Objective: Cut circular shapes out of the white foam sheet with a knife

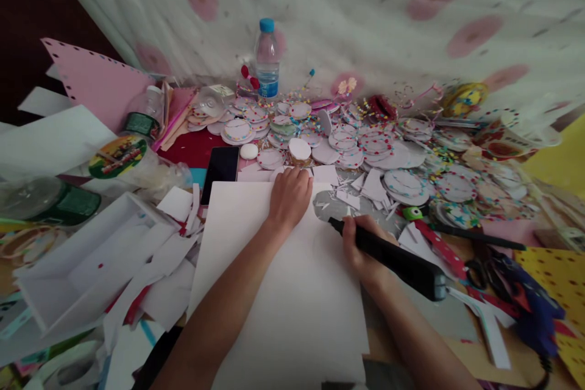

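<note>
A large white sheet of card (283, 298) lies in front of me, with a curved bite out of its upper right edge. Pressing on its upper part is my left hand (290, 198), palm down, its fingers stretched toward the far edge and partly hidden. My right hand (368, 250) is closed around a thick black pen-shaped tool (402, 262), perhaps a cutter. The tool's narrow tip (336, 224) points left at the sheet's right edge, near the curve; whether it touches cannot be made out. White paper scraps (372, 186) lie just beyond.
Many white discs with coloured trim (342, 137) cover the back. A water bottle (267, 61) stands behind them. On the left are a phone (221, 170) and a white open box (91, 262). Scissors (478, 273) and a dark blue corded tool (532, 298) lie at right.
</note>
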A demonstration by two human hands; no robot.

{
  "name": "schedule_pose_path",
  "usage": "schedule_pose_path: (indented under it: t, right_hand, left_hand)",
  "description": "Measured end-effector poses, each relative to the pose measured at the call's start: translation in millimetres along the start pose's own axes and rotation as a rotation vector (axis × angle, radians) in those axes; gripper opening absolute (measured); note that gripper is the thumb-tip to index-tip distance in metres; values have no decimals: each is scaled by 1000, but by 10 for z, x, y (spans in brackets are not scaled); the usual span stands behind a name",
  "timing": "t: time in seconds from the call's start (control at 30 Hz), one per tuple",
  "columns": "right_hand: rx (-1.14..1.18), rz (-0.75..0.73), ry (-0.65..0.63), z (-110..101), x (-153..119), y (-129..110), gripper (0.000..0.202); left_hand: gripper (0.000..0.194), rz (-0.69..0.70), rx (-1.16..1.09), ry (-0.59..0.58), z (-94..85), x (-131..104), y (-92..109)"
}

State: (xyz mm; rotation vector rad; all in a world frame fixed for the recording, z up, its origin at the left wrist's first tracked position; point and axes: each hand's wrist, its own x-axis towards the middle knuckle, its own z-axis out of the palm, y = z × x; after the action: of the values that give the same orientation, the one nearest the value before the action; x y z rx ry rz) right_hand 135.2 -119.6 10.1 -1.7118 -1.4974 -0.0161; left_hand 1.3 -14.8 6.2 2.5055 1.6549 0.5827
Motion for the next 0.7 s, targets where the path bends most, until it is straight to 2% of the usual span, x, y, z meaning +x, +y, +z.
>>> schedule_pose_path:
  t: [0.4,0.5,0.7]
  right_hand:
    - [-19,-58,8,10,-19,88,32]
    - [-12,-40,-22,10,-30,94,32]
    - [-8,-12,-2,-22,-48,71,33]
  left_hand:
    - [23,7,-22,13,15,1,-7]
    - [22,6,-15,11,26,3,-12]
    - [22,0,-11,2,26,6,-7]
